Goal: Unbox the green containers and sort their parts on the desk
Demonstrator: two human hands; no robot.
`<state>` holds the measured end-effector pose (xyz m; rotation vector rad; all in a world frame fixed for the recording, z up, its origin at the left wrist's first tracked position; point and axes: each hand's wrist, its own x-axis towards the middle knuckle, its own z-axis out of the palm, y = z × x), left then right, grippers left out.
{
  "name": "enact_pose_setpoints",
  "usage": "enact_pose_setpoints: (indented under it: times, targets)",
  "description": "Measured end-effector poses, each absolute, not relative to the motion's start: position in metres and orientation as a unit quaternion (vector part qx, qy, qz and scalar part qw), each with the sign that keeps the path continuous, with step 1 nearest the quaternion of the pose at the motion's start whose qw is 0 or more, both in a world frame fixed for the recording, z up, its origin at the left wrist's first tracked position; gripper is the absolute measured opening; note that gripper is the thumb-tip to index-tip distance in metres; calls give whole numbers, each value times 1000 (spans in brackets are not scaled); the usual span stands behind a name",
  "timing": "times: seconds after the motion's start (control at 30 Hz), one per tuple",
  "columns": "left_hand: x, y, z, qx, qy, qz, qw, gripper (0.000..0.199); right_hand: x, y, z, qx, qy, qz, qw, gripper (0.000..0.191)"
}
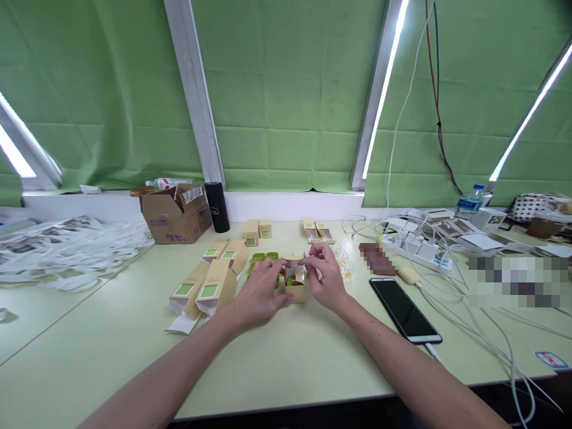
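Observation:
A small tan cardboard box point(295, 294) stands on the table with its top open and something green inside. My left hand point(263, 291) is closed on its left side, thumb at the front and fingers by the top edge. At the upper right edge, my right hand point(325, 279) pinches a flap of the same box. Several green cups point(258, 257) sit just behind my left hand, partly hidden by it. Beyond my right hand are clear plastic cups point(345, 266) with yellow spots in them. Tan boxes with green labels point(217, 285) lie to the left, some with white flaps out.
Further small boxes point(251, 231) stand at the back, with two open ones point(318, 231) to their right. A brown carton point(176, 215), black cylinder point(217, 207) and white strips point(75, 250) occupy the left. On the right lie a phone point(406, 310), power strip point(420, 253) and tangled cables.

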<state>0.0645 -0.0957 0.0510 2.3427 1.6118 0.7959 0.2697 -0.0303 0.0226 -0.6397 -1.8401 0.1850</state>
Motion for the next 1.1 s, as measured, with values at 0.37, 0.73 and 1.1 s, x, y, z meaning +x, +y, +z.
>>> enact_pose_setpoints:
  times: [0.37, 0.73, 1.1]
  targets:
    - [63, -91, 44, 774, 556, 286, 103, 57, 274, -34, 29, -288, -804, 50, 518, 14]
    - [67, -94, 50, 772, 560, 285, 99, 53, 281, -29, 36, -300, -789, -5, 536, 20]
    - [66, -95, 49, 766, 564, 290, 104, 53, 286, -26, 35, -308, -850, -105, 415, 12]
